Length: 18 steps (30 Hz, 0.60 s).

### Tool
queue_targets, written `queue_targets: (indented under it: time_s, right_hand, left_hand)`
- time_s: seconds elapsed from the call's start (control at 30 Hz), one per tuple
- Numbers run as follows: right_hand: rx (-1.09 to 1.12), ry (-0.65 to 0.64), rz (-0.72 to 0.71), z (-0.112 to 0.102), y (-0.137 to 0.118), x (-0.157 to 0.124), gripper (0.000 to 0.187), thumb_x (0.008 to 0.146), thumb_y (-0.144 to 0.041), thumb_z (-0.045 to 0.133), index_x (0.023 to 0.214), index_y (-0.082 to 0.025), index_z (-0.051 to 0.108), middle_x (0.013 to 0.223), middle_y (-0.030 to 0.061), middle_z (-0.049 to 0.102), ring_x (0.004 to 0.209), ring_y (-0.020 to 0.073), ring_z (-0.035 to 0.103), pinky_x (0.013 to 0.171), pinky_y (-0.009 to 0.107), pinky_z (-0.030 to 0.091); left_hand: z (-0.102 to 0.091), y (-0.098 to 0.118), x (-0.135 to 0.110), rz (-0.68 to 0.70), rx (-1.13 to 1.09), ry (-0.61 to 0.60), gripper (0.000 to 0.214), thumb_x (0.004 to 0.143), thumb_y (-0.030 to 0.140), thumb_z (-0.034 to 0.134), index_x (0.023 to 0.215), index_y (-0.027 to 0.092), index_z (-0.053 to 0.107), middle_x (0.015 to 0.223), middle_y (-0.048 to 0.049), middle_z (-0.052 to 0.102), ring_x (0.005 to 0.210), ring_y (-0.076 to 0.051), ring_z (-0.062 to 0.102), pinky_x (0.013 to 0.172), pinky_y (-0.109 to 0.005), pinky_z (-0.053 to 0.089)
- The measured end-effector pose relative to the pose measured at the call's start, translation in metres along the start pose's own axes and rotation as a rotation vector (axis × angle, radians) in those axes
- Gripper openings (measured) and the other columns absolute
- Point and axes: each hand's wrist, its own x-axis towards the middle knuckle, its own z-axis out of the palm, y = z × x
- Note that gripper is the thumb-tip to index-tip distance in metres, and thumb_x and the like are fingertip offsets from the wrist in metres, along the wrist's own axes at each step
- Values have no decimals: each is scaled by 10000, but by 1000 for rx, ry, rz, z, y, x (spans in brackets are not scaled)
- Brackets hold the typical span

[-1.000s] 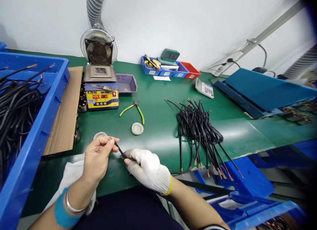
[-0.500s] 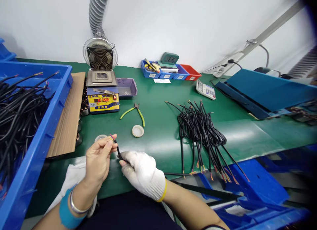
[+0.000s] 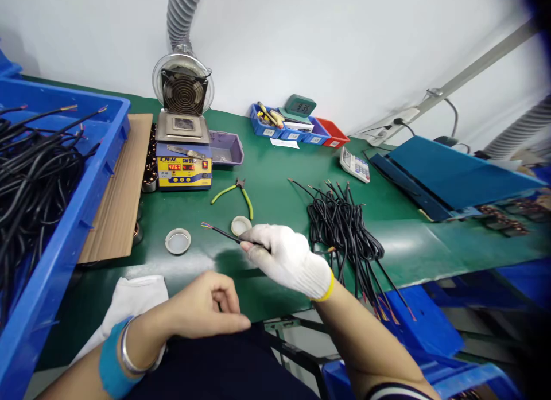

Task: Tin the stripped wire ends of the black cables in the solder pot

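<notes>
In a white glove, my right hand is closed round a black cable, held over the bench. Its stripped end points left and shows thin coloured wires. My left hand, bare, is near the front edge with loosely curled fingers and the thumb stretched apart, nothing in it. Just beyond the cable are a small round dish and green-handled cutters lying spread. Another round dish stands further left. Right of the gloved hand lies a bundle of black cables with bared ends.
A blue crate of black cables fills the left side, beside cardboard. A yellow-and-blue heating unit with a digital display stands under a fan and duct. Small bins, a calculator and a blue sloped panel are further back.
My left hand has let go of the cable end and dropped toward the front edge. My right hand has moved right and up with the cable, whose wire end now points left.
</notes>
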Motion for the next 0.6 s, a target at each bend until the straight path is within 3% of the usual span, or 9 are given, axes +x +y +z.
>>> queue_targets:
  time_s: [0.1, 0.33, 0.6]
  right_hand:
    - [-62, -120, -19, -10, -12, 22, 238, 877, -359, 438, 889, -261, 655, 869, -39, 677, 686, 98, 558, 544, 234, 235]
    - [-377, -288, -135, 7, -49, 70, 304, 860, -434, 382, 774, -266, 621, 732, -21, 640, 626, 138, 544, 490, 245, 157]
    - [-534, -292, -216, 19, -58, 91, 275, 817, -404, 396, 723, -247, 602, 689, 8, 619, 644, 171, 579, 471, 252, 141]
  left_hand:
    - [2, -5, -2, -84, 167, -130, 351, 616, 408, 761, 791, 138, 621, 647, -9, 612, 562, -114, 546, 495, -202, 406]
    - [-4, -9, -1, -2, 158, -34, 357, 605, 437, 734, 768, 147, 605, 663, -13, 602, 620, -164, 592, 513, -231, 418]
    - [-7, -6, -5, -4, 173, -40, 324, 614, 421, 720, 760, 151, 618, 616, 5, 574, 573, -146, 561, 494, -225, 395]
